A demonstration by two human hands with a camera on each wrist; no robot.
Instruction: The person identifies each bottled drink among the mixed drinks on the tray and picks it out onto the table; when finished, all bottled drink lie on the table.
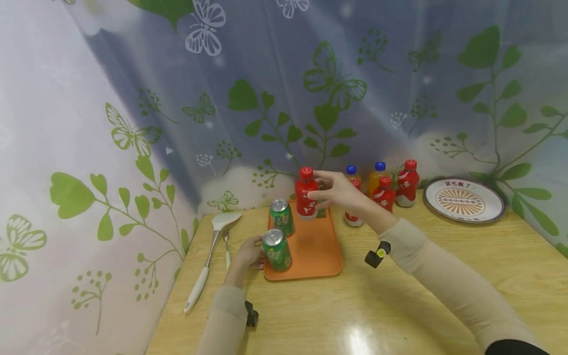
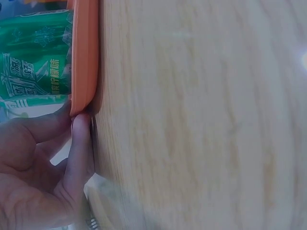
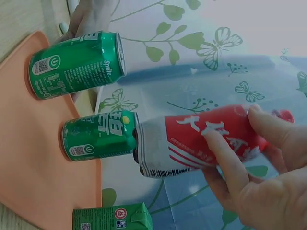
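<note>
My right hand grips a red plastic drink bottle with a red cap, near its upper part. The bottle is upright above the back part of an orange tray. At the tray's left edge, my left hand pinches the rim at a corner between thumb and finger. Two green Sprite cans stand on the tray's left side, a front can beside my left hand and a rear can. A green drink carton is at the tray's back, mostly hidden by the bottle and right hand in the head view.
Red bottles and orange drink bottles with blue caps stand right of the tray, partly behind my right arm. A patterned plate lies farther right. Left of the tray lie a white-handled spatula and a fork. A curtain hangs behind.
</note>
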